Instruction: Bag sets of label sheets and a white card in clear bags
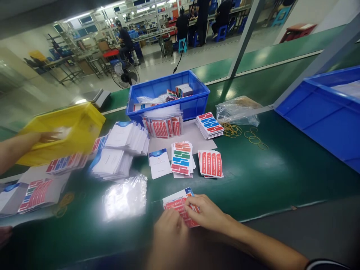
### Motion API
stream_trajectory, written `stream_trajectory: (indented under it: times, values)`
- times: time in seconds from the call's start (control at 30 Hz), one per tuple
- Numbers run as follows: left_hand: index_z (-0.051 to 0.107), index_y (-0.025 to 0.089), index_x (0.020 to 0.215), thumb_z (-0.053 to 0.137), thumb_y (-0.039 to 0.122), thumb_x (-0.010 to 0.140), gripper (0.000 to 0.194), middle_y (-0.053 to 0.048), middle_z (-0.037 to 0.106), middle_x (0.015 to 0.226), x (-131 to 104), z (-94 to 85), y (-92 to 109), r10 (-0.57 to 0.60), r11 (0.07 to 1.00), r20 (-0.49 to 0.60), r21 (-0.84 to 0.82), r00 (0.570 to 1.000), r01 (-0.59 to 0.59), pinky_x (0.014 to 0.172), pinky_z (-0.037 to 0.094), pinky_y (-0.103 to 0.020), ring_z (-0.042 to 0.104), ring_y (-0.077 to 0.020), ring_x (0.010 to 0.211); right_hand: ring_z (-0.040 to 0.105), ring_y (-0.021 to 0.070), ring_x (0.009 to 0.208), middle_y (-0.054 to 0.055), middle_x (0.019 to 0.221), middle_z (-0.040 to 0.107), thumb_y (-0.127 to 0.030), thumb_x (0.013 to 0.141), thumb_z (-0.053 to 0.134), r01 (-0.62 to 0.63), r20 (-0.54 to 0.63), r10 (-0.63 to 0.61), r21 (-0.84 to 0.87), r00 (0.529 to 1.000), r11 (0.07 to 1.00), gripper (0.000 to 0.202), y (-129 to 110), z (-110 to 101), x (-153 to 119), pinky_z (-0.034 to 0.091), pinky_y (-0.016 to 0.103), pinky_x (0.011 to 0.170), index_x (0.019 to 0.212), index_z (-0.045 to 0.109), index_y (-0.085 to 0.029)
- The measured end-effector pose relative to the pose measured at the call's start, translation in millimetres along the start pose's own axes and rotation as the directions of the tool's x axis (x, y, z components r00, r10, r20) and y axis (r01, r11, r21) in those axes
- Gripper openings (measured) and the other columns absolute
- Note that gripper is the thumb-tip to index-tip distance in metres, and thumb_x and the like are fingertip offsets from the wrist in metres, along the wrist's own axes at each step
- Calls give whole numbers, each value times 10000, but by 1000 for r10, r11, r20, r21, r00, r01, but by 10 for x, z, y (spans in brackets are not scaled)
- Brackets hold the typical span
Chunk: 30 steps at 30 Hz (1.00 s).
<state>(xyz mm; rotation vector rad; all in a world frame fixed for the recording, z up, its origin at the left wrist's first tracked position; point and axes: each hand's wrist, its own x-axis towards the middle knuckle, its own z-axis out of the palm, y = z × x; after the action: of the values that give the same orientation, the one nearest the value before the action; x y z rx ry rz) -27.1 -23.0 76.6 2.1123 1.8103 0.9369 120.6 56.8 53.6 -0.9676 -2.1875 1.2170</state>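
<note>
At the near edge of the green table, my right hand (206, 212) pinches the right side of a small set of printed sheets (180, 204). A red label sheet lies on top, with a white and blue sheet showing behind it. My left hand (170, 225), blurred, has its curled fingers on the lower left of the same set. Beyond my hands stand a white and blue leaflet (159, 164), a stack of multicoloured label sheets (182, 159) and a stack of red label sheets (210, 164). Clear plastic bags (125, 197) lie to the left.
A blue bin (168, 107) holds more sheets, with filled clear bags (163, 125) against its front. Leaflet piles (112, 163) stand left, rubber bands (232, 130) right. Another person's hand (49, 137) reaches into a yellow bin (81, 122). A large blue bin (323, 112) stands right.
</note>
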Motion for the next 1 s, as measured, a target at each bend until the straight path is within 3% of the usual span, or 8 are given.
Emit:
stream_trajectory:
  times: [0.23,0.33,0.4,0.47,0.6,0.73,0.9,1.0]
  values:
    - [434,211,602,507,148,842,259,34,510,559,-75,-229,-306,-193,974,-37,114,981,196,499,387,-213,510,-107,519,607,158,685,27,717,675,-216,889,475,-33,-20,33,4,999,999,235,113,-113,-6,435,252,665,737,647,-168]
    - [472,215,608,540,199,835,237,46,511,542,-102,-370,-397,-271,941,-170,162,948,298,498,379,-221,502,-102,488,669,184,844,69,1009,716,-297,929,486,-33,-57,39,103,998,994,304,207,-193,-99,508,275,785,1180,612,-180]
    - [492,216,616,555,222,832,226,46,512,547,-98,-463,-417,-256,929,-273,196,927,314,524,385,-233,496,-106,491,685,194,918,107,1197,662,-333,933,505,-30,-193,64,176,979,984,576,296,-216,-188,534,292,843,1459,327,-183]
    - [502,214,620,566,225,833,223,38,512,567,-79,-543,-413,-198,926,-375,230,906,298,557,392,-244,494,-114,518,695,206,949,125,1200,665,-334,929,519,12,-331,53,193,942,981,721,401,-214,-263,533,314,898,1525,143,-176]
    - [521,207,652,594,178,827,192,25,526,605,-10,-598,-385,-77,930,-500,276,863,243,596,403,-251,499,-123,566,663,228,1077,85,1064,733,-302,920,540,38,-231,9,200,973,979,646,567,-188,-292,471,369,1022,1499,274,-196]
    - [516,204,711,590,138,835,159,6,554,686,68,-420,-395,-29,948,-407,279,913,155,614,421,-245,516,-124,613,694,261,981,69,1054,736,-359,905,559,-82,-116,113,243,987,967,307,537,-198,-236,548,359,896,1131,697,-203]
    - [478,206,755,514,114,863,146,-27,551,790,85,79,-409,-56,970,-228,220,972,108,607,451,-232,552,-134,686,705,270,861,99,962,748,-519,819,644,-207,-153,363,596,919,776,434,308,-328,-243,580,379,814,1040,719,-153]
    - [456,208,746,488,90,856,164,-15,519,767,70,327,-362,-72,979,-175,178,982,104,544,429,-213,533,-120,644,703,270,801,114,965,742,-543,738,721,-266,-121,446,655,887,707,483,216,-397,-276,583,390,785,1013,717,-146]
